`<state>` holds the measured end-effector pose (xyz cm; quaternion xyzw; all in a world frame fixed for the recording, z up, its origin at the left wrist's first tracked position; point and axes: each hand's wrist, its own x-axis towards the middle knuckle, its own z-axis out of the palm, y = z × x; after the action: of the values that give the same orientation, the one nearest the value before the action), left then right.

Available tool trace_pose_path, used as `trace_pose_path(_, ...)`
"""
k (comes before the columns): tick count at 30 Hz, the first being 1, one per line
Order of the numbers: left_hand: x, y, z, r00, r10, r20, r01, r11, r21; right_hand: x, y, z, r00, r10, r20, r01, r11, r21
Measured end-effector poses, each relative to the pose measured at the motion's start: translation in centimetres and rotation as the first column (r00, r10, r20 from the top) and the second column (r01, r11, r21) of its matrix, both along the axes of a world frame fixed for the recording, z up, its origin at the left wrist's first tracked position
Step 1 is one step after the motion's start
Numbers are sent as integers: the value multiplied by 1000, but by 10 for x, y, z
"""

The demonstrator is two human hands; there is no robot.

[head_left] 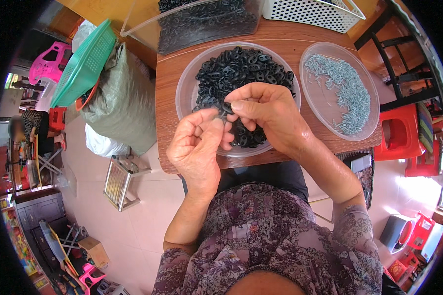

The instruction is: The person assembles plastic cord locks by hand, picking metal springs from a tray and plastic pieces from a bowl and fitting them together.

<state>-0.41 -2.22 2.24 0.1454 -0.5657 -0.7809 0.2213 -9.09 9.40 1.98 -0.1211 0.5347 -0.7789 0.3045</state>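
Note:
In my right hand [275, 118], thumb and forefinger pinch a small black oval plastic part [227, 107]. My left hand [198, 147] is closed right beside it, its fingertips pressed together at the part; what they hold is too small and blurred to make out. Both hands are over the near side of a round clear plastic tub [186, 78], heaped with the same kind of black oval parts [236, 69] with holes in them. To the right, a shallow clear round tray [325, 105] bears many small silvery-blue screws [353, 101], spread mostly along its far and right sides.
Behind the tub on the wooden table [168, 123] stand a clear bin [206, 24] of black parts and a white perforated basket [315, 14]. A full sack [120, 105] and teal basket [81, 69] are left, a metal stool [118, 183] nearer, a red stool [398, 130] right.

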Motion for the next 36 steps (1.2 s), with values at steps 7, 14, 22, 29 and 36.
trace_pose_path(7, 1, 2, 1, 999, 4, 53, -1, 998, -57, 3, -3, 1, 993, -47, -109, 52, 998, 42)
trace_pose_path(14, 0, 5, -3, 999, 45, 23, -43, 996, -79, 10, -4, 2, 974, -90, -208, 98, 995, 29)
trace_pose_path(22, -2, 9, -9, 996, 69, -56, -72, 996, -46, 19, -9, 4, 961, -131, -245, 137, 990, 11)
trace_pose_path(29, -2, 12, -11, 996, 24, -80, -24, 1000, -6, 25, -11, -1, 938, -190, -288, 181, 982, -59)
trace_pose_path(36, -5, 13, -5, 998, 39, -54, -37, 999, 34, 26, -11, -11, 769, -178, -614, 280, 957, 72)
